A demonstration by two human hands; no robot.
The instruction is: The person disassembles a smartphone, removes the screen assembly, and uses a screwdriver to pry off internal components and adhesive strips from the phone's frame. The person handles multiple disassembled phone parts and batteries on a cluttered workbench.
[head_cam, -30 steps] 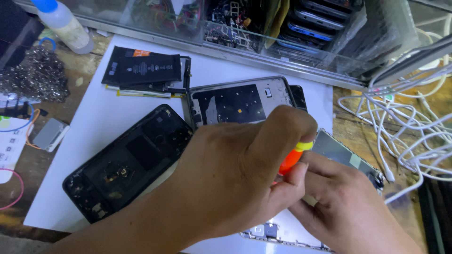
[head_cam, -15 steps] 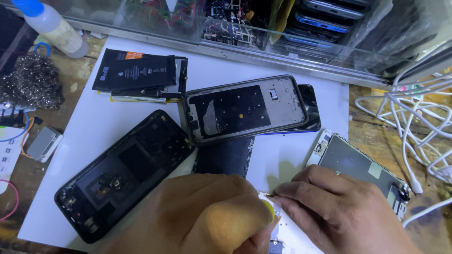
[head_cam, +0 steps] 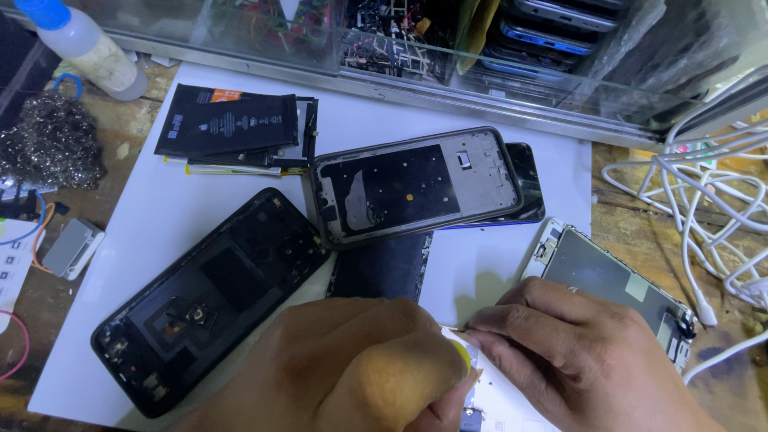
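Both hands sit lower in view than a second ago, down at the near edge of the white sheet (head_cam: pixel 496 136). The orange tool handle that showed between them earlier is almost gone from sight; only a yellow cap (head_cam: pixel 459 354) peeks out of the left fist.

Left hand (head_cam: pixel 360 368): fingers curled tight into a fist around the tool, cap at the thumb side. Shaft and tip are hidden, can't tell where they touch.

Right hand (head_cam: pixel 576 360): fingers (head_cam: pixel 512 324) flat and pressed together, tips pinching or pinning the top edge of a white phone part (head_cam: pixel 500 396). Whether it's a true pinch or just holding it down, can't tell. The part lies directly under both hands, mostly covered, running off the bottom of the frame.

My read: the work has shifted from repositioning to fine work right at the fingertips. Tool and steadying fingers meet at one spot on the part's edge.

Around the fingers:
- Silver frame (head_cam: pixel 616 280), just right of the right knuckles, touching the wrist side.
- Dark panel (head_cam: pixel 380 268), just beyond the left knuckles.
- Black back cover (head_cam: pixel 208 300), left of the fist, close.
- Grey mid-frame (head_cam: pixel 416 184), further out, stacked on a dark phone.
- Battery (head_cam: pixel 228 124), far left corner, well apart.
- White cables (head_cam: pixel 704 200), far right, untouched.
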